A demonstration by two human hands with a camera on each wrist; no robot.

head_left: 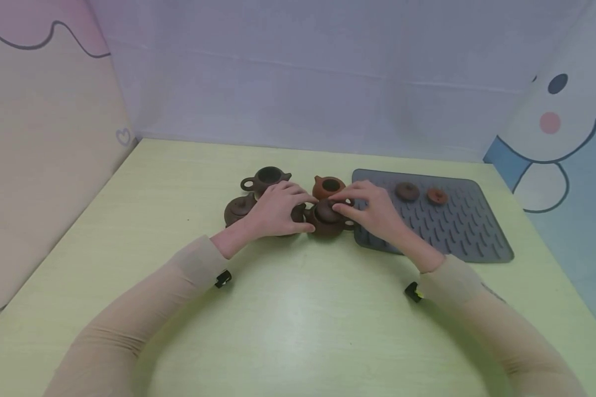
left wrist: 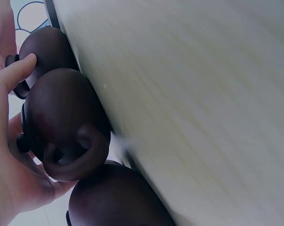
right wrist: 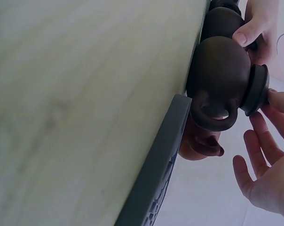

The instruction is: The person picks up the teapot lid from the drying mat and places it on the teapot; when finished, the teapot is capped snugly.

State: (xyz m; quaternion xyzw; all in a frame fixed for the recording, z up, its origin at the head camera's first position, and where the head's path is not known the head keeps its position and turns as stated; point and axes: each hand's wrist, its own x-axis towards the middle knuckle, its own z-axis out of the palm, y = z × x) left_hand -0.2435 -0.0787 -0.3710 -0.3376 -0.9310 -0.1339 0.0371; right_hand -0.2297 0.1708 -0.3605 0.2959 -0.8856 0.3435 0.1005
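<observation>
My right hand point(head_left: 376, 214) pinches a dark brown lid point(head_left: 327, 210) between thumb and fingers at the mouth of a dark brown teapot point(head_left: 325, 227). In the right wrist view, the lid point(right wrist: 256, 89) sits tilted against the teapot's top, above its looped handle. My left hand point(head_left: 280, 210) holds the same teapot at its spout side, thumb in front and index finger behind. Beneath the left palm stands another dark lidded teapot point(left wrist: 67, 117), partly hidden in the head view. Left of it is a third lidded teapot point(head_left: 239, 208).
Behind stand a lidless dark teapot point(head_left: 270, 176) and a lidless reddish teapot point(head_left: 330, 186). To the right lies a grey ridged mat point(head_left: 457, 237), its edge close to the held teapot's handle. On it rest a brown lid point(head_left: 407, 192) and a reddish lid point(head_left: 437, 196).
</observation>
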